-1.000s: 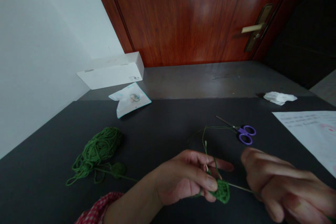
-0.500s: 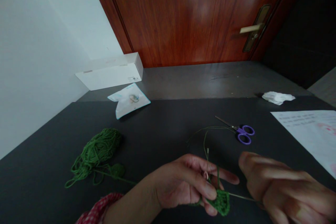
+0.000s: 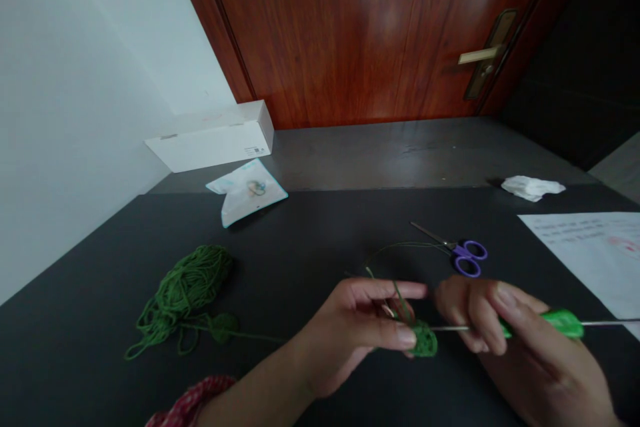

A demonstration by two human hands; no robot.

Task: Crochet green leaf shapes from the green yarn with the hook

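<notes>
My left hand [image 3: 357, 333] pinches a small piece of green crochet work [image 3: 425, 339] between thumb and fingers, with a strand of yarn looped over its raised fingers. My right hand [image 3: 530, 340] grips a crochet hook [image 3: 563, 323] with a bright green handle. The hook's thin metal shaft reaches left into the crochet piece, and its tip is hidden there. A loose skein of green yarn [image 3: 185, 293] lies on the table to the left, and a strand runs from it towards my left hand.
Purple-handled scissors [image 3: 467, 257] lie just beyond my hands on the dark table [image 3: 300, 227]. A printed paper sheet [image 3: 585, 240] lies at right. Farther back are a white box [image 3: 213, 140], a small packet [image 3: 247, 192], crumpled tissue [image 3: 533, 188] and a wooden door [image 3: 350, 33].
My right hand has turned and moved up and left, showing the hook's green handle. My hands are closer together, and the crochet piece has risen slightly.
</notes>
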